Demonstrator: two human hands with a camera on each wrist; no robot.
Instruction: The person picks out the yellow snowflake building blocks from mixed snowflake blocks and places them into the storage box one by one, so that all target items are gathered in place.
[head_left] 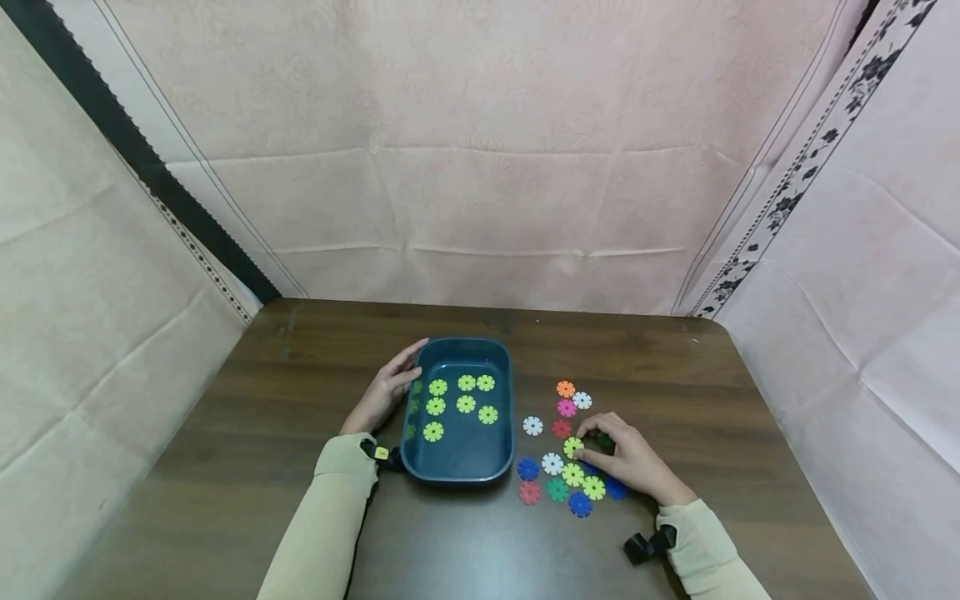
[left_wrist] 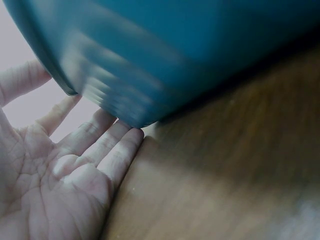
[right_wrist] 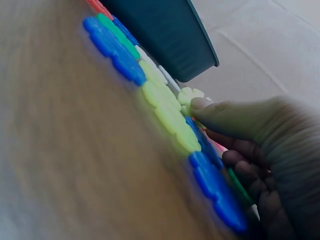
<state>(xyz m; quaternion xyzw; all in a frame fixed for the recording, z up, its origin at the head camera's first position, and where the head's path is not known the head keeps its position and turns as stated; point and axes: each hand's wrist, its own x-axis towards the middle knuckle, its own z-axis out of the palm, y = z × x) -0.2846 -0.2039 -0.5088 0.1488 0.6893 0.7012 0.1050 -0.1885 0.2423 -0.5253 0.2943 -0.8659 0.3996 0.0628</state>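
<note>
A dark teal rectangular tray (head_left: 474,454) stands on the table with several yellow-green flower-shaped discs (head_left: 465,404) lying flat on its floor. At its left side is my left hand (head_left: 386,390), fingers extended and their tips against the outer wall (left_wrist: 165,60), with the thumb near the rim. To the right of the tray my right hand (head_left: 628,457) pinches one yellow-green flower disc (right_wrist: 188,96) between thumb and index finger. Right below that hand, two more yellow-green discs (head_left: 593,487) lie among the loose ones. The other right fingers curl above a blue and a green disc.
Loose flower discs spread right of the tray: white (head_left: 532,426), blue (head_left: 528,469), red (head_left: 561,428), pink (head_left: 566,407), orange (head_left: 566,388) and green (head_left: 557,489). They lie on a brown wooden table (head_left: 247,467). Pale cloth (head_left: 480,208) hangs behind and at both sides.
</note>
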